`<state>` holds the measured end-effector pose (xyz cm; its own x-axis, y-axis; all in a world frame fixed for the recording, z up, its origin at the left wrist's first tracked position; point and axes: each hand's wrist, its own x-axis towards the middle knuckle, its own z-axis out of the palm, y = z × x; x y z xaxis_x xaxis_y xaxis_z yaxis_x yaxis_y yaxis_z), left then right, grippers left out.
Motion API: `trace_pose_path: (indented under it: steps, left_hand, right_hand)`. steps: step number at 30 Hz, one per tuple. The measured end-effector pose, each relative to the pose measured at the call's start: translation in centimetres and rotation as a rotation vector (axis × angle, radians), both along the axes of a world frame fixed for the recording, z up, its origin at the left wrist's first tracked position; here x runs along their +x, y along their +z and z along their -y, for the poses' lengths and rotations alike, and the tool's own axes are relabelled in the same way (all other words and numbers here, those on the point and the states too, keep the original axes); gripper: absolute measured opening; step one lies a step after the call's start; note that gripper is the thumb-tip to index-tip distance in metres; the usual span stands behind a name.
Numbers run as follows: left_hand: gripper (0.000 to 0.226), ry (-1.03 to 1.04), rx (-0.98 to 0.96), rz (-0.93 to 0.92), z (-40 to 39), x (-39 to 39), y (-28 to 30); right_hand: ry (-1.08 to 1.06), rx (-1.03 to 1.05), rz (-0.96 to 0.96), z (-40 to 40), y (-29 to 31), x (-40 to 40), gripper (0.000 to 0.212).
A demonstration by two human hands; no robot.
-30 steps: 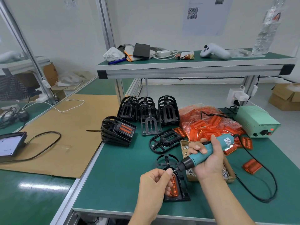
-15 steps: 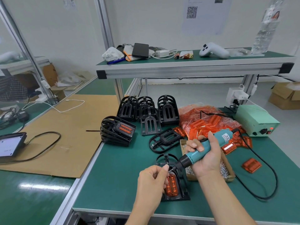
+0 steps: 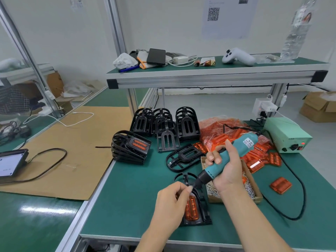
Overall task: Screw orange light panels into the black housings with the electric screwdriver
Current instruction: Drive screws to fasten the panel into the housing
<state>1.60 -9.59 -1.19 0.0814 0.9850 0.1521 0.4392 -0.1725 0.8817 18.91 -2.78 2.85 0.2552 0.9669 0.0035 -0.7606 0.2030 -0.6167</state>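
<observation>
Since a moment ago the left hand [image 3: 171,200] has slid up the black housing [image 3: 197,213], uncovering more of the orange light panel [image 3: 190,209] seated in it, and the electric screwdriver [image 3: 225,160] has tilted steeper. Farthest left on the green desk [image 3: 131,193] lies one stack of finished housings [image 3: 130,149] on its side – how many are nested in it is hard to make out. Behind stand three upright stacks of empty housings [image 3: 165,122], with one single empty housing [image 3: 183,157] lying flat nearer. Left fingertips pinch together at the driver's tip, hiding the bit and any screw. Just right, the right hand [image 3: 226,168] is wrapped round the screwdriver – its wrist covers part of the cardboard screw box [image 3: 254,191]. Further right sit a bag of orange panels [image 3: 227,130], too heaped to count, and one loose panel [image 3: 281,185].
</observation>
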Motion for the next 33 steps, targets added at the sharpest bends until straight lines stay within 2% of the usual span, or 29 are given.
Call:
trace_pose_path:
  steps: [3,6,9,12,15,21,27,33]
  left_hand:
    - [0.004,-0.047,0.145,-0.154,-0.9,-0.4,-1.1]
    - [0.002,0.01,0.306,-0.358,-1.9,0.1,-2.6]
    - [0.008,0.086,0.348,-0.518,-2.4,1.0,-3.4]
    - [0.008,0.138,0.337,-0.587,-2.5,1.8,-4.1]
    - [0.008,0.163,0.338,-0.6,-2.4,1.9,-4.5]
    - [0.007,0.186,0.389,-0.563,-2.4,1.6,-5.3]
    - [0.009,0.205,0.392,-0.546,-2.3,1.6,-5.5]
    - [0.015,0.241,0.366,-0.54,-1.9,1.3,-5.5]
  right_hand:
    - [-0.038,0.002,0.15,-0.7,0.4,-0.3,0.028]
    - [-0.058,0.01,0.344,-1.2,0.1,-1.1,0.028]
    - [-0.071,0.028,0.534,-1.6,-0.7,-2.3,0.026]
    - [-0.063,0.039,0.68,-1.9,-1.6,-3.3,0.033]
    - [-0.065,0.037,0.739,-2.1,-2.3,-3.7,0.039]
    - [-0.055,0.041,0.741,-1.9,-2.4,-3.8,0.038]
    - [0.028,0.098,0.821,-0.8,-1.4,-4.5,0.048]
    - [0.063,0.145,0.926,-0.1,-0.5,-5.3,0.036]
